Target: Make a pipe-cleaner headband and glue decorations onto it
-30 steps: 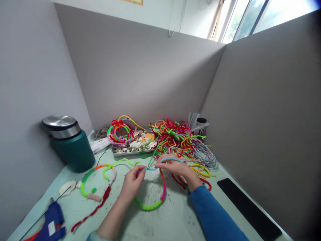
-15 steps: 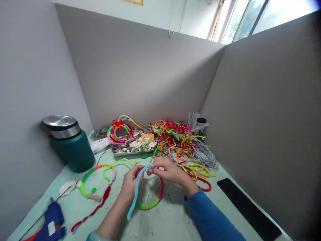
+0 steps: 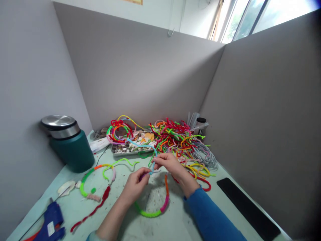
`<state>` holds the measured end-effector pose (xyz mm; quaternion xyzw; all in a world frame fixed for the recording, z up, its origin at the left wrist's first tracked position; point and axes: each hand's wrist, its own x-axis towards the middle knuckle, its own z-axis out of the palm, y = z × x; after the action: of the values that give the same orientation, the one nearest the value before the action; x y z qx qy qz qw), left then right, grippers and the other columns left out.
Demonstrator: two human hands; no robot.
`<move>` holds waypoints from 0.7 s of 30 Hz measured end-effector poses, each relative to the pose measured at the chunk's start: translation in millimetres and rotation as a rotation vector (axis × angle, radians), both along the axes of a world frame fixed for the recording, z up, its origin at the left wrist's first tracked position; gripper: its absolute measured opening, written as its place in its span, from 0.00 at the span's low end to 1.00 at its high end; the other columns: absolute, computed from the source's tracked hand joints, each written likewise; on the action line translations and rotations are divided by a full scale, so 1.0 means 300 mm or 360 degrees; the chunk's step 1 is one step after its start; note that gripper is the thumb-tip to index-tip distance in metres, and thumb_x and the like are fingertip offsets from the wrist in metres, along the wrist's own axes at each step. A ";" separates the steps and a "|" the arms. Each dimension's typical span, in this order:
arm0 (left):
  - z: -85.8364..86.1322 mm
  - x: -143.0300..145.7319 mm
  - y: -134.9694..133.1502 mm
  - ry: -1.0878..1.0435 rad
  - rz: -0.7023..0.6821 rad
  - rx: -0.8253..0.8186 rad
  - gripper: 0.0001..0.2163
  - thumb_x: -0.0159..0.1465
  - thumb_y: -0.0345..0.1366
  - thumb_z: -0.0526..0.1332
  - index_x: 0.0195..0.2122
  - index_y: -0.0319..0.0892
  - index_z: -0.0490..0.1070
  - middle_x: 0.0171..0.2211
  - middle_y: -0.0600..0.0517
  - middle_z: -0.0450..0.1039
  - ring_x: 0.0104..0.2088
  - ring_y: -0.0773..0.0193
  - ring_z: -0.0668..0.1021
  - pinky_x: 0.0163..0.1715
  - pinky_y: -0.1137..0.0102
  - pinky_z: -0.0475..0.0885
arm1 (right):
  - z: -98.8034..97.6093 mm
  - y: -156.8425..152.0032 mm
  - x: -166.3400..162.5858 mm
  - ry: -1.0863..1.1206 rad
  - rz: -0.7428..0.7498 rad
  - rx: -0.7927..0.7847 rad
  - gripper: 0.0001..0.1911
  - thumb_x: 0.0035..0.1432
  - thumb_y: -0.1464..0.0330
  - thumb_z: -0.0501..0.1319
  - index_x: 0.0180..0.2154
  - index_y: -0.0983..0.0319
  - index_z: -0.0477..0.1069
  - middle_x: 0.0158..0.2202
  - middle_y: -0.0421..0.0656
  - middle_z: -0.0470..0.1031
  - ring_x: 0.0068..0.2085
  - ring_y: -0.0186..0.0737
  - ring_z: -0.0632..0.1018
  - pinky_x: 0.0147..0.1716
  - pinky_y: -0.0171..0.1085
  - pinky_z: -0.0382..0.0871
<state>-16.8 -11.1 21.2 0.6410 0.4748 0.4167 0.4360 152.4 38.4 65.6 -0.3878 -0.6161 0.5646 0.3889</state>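
Observation:
My left hand (image 3: 135, 185) pinches a ring (image 3: 150, 214) wrapped in coloured pipe cleaner, at its purple stretch. Green, magenta and orange parts of that ring curve below and between the hands. A light blue pipe cleaner (image 3: 142, 146) is between the fingertips of my right hand (image 3: 172, 167). One end of it meets the ring at my left fingertips, while its long loose end bends away toward the tray. To the left lies a second wrapped ring (image 3: 84, 180), with a dark red pipe cleaner (image 3: 94, 212) trailing from it.
A blue glue gun (image 3: 51, 217) and a green bottle (image 3: 72, 150) stand at the left. Behind my hands are a metal tray (image 3: 132, 154) of shells or chips with finished rings on it, and a heap of pipe cleaners (image 3: 175, 134). A black strip (image 3: 248, 207) lies right.
The light blue pipe cleaner's loose end has swung from hanging toward me to pointing away over the tray. My left hand has moved slightly down and the ring has turned, showing its orange part.

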 end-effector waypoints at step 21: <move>0.048 0.017 -0.035 0.0366 0.0127 0.0304 0.12 0.61 0.41 0.55 0.26 0.38 0.70 0.19 0.57 0.62 0.22 0.69 0.64 0.23 0.74 0.57 | -0.007 -0.002 -0.014 0.0131 -0.0064 -0.0074 0.16 0.44 0.58 0.67 0.22 0.64 0.69 0.19 0.38 0.72 0.23 0.30 0.70 0.28 0.32 0.62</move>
<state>-11.7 -21.5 35.7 0.7035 0.5050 0.4009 0.2990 148.2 37.6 63.6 -0.3853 -0.5785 0.5864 0.4160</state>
